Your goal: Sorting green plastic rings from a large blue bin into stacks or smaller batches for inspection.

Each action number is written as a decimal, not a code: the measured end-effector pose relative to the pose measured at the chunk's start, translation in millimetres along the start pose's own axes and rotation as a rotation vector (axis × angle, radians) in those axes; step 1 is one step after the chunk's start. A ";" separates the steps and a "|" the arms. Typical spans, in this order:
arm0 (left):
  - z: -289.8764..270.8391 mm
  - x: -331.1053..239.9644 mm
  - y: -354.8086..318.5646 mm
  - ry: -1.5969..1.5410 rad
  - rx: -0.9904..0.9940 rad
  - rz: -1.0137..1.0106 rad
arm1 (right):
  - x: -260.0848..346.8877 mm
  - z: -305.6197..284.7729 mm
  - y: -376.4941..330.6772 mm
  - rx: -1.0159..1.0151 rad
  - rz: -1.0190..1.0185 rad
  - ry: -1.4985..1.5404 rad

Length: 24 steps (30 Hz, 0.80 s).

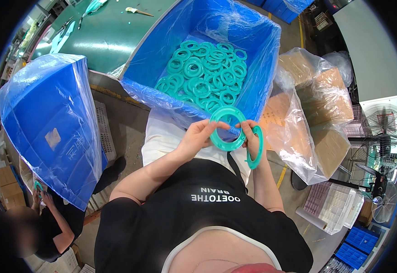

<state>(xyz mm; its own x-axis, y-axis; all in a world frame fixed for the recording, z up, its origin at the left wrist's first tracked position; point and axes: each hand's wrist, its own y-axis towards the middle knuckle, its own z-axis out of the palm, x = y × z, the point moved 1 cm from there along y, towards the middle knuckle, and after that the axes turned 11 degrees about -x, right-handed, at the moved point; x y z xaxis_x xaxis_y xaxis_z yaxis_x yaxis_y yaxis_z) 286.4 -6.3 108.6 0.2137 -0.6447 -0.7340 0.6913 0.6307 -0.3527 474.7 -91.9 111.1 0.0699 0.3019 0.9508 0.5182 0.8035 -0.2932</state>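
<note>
Between my two hands, in front of my body, I hold up a flat teal plastic ring [226, 146]. My left hand [200, 135] pinches its left edge between thumb and fingers. On the opposite edge my right hand [252, 139] grips the same ring. A second teal ring [259, 152] is also in my right hand, hooked on it and seen tilted nearly edge-on. Just beyond my hands stands a large blue bin [155, 57] lined with clear plastic film. A heap of similar teal rings [203, 73] lies on its bottom.
A green table [105, 34] with a brush [139, 11] adjoins the bin at far left. Another film-covered blue bin [43, 109] is on the left, with a co-worker [62, 227] beyond it. Plastic-wrapped cardboard boxes [328, 102] and a fan [380, 184] stand right.
</note>
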 end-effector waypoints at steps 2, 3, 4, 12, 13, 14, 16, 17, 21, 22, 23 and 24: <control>10.3 5.3 -1.0 0.127 -0.004 0.123 | -1.2 6.7 -3.2 -0.099 0.023 0.084; 15.1 7.6 -2.0 0.254 -0.008 0.244 | -1.8 10.0 -5.3 -0.106 0.029 0.133; 15.6 11.7 -3.1 0.255 -0.009 0.245 | -2.8 13.0 -7.4 -0.113 0.037 0.182; 13.0 16.8 -3.7 0.044 0.054 0.262 | -2.5 23.5 -20.2 0.075 0.134 0.347; 13.9 11.7 -6.3 0.024 0.115 0.260 | -2.4 24.3 -20.3 0.108 0.145 0.373; 12.1 14.3 -6.0 0.025 0.113 0.263 | -1.1 24.8 -19.9 0.111 0.144 0.373; 8.0 21.2 -4.5 -0.006 0.033 0.225 | 2.9 25.7 -19.7 0.185 0.140 0.362; 7.5 21.5 -3.5 -0.006 0.034 0.226 | 3.5 26.6 -20.5 0.185 0.138 0.361; 13.2 11.6 -2.5 0.003 0.059 0.278 | -4.0 27.6 -23.1 0.115 0.139 0.356; 14.9 8.2 -2.6 -0.023 0.091 0.284 | -4.6 28.5 -23.1 0.115 0.128 0.369; 13.1 9.5 -1.7 -0.023 0.090 0.287 | -4.0 28.9 -25.0 0.118 0.127 0.368; 9.0 13.9 -0.1 0.006 0.002 0.232 | -2.0 29.5 -28.1 0.065 0.104 0.327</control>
<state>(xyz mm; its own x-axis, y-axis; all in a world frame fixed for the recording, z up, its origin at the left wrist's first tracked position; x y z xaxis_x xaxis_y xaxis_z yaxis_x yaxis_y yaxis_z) 295.5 -19.1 103.6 0.3626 -0.4802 -0.7987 0.6258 0.7605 -0.1732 434.9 -99.9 114.4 0.3947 0.2120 0.8940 0.4395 0.8110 -0.3863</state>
